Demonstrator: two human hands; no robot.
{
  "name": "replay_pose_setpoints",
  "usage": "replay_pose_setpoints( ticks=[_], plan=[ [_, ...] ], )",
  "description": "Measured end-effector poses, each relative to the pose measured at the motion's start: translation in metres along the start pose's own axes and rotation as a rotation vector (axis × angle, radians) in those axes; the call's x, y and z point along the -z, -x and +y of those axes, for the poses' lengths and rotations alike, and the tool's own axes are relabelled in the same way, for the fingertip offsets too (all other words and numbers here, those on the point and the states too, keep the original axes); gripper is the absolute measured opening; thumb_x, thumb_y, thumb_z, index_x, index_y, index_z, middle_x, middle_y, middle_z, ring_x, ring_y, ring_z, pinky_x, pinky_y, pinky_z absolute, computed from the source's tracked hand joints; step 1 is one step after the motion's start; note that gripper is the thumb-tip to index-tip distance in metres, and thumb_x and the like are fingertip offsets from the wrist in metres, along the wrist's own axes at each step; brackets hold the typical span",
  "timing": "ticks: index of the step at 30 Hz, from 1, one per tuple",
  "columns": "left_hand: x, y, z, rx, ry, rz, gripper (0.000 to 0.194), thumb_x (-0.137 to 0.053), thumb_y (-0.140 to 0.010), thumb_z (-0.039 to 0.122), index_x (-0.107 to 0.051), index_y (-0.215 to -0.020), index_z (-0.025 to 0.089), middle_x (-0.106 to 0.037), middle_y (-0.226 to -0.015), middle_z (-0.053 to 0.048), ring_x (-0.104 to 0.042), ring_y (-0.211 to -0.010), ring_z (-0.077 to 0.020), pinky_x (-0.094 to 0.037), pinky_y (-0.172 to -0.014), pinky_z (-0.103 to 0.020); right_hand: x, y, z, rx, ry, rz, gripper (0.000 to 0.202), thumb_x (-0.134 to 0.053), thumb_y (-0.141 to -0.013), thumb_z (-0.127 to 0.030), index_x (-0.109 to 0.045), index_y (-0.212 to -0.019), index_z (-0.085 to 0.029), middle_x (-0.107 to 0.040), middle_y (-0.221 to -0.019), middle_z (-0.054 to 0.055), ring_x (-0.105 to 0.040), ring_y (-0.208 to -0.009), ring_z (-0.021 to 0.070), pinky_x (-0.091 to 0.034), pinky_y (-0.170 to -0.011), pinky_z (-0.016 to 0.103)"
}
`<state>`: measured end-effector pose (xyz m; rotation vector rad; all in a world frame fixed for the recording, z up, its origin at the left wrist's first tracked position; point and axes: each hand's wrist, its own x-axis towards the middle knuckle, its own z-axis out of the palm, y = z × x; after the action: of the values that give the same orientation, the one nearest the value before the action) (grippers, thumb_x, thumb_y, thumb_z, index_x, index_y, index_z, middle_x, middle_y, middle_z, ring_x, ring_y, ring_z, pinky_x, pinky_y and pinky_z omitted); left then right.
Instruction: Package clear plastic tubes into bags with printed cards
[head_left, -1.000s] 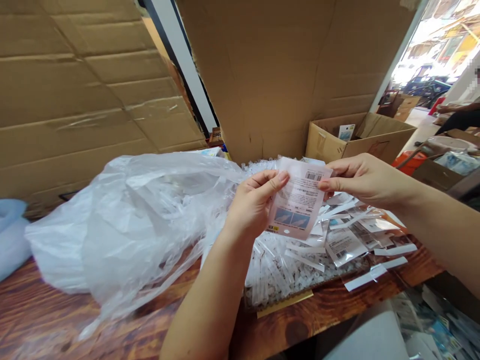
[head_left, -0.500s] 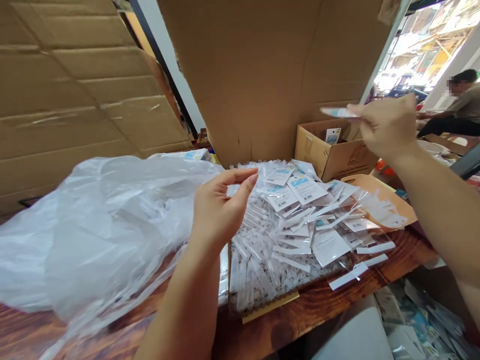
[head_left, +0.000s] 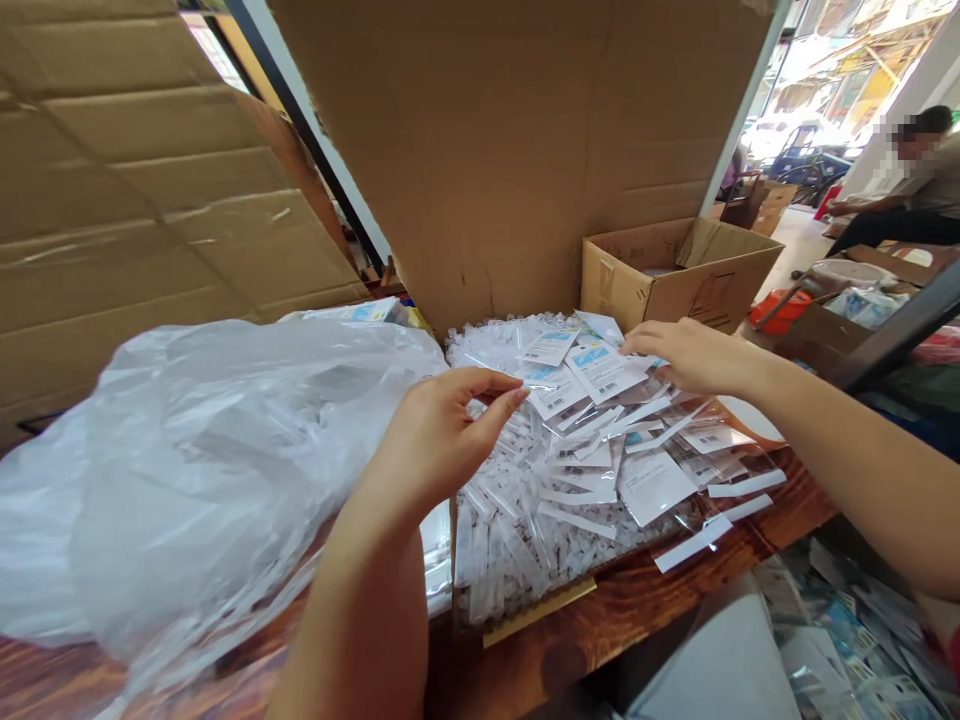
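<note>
My left hand hovers above the left part of a box of small clear plastic tubes; thumb and forefinger nearly meet, and whether anything thin is between them is too small to tell. My right hand reaches over the right side of the heap of clear packets with white and blue cards. Its fingers point down at the packets' upper edge, with the fingertips partly hidden. White strips of packet flaps hang over the wooden table.
A large translucent plastic bag covers the left side. An open cardboard box stands behind my right hand, against tall cardboard. More packets lie below right. A person sits far right.
My right hand has come down and left from above the cardboard box to the packets. The card packet it held up is no longer seen in the air. My left hand stays almost where it was.
</note>
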<state>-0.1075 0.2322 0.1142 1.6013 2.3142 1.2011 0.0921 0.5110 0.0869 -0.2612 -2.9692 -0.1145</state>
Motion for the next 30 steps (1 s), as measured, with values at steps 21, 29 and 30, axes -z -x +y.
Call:
replay_pose_setpoints(
  ticks=[21,29,30],
  plan=[
    [-0.038,0.034,0.043,-0.179,0.592,0.071,0.06,-0.082,-0.086,0.041,-0.052,-0.135,0.024,-0.066,-0.126,-0.011,-0.068,-0.108,-0.0225,-0.06,-0.09,-0.035,0.025,0.046,-0.113,-0.154,-1.44,0.46,0.029,-0.078,-0.087,-0.048,-0.07,-0.09,-0.021,-0.066,-0.077,0.0,-0.061,-0.067,0.0117,-0.051,-0.062,0.024],
    [-0.054,0.127,0.056,0.164,1.171,-0.17,0.044,-0.084,-0.082,0.021,-0.057,-0.116,0.028,-0.062,-0.091,0.002,-0.062,-0.077,-0.0096,-0.055,-0.066,-0.018,0.008,0.096,-0.153,-0.014,-1.88,0.021,0.043,-0.087,-0.076,-0.034,-0.067,-0.114,-0.03,-0.07,-0.092,0.0,-0.064,-0.068,0.0117,-0.052,-0.055,0.02],
    [-0.056,0.141,0.057,0.18,1.162,-0.164,0.04,-0.083,-0.083,0.02,-0.058,-0.113,0.027,-0.061,-0.091,0.002,-0.062,-0.076,-0.0093,-0.054,-0.065,-0.017,0.004,0.102,-0.158,0.004,-1.867,-0.026,0.039,-0.087,-0.075,-0.032,-0.067,-0.109,-0.028,-0.069,-0.091,0.0,-0.063,-0.067,0.0112,-0.051,-0.053,0.02]
  ],
)
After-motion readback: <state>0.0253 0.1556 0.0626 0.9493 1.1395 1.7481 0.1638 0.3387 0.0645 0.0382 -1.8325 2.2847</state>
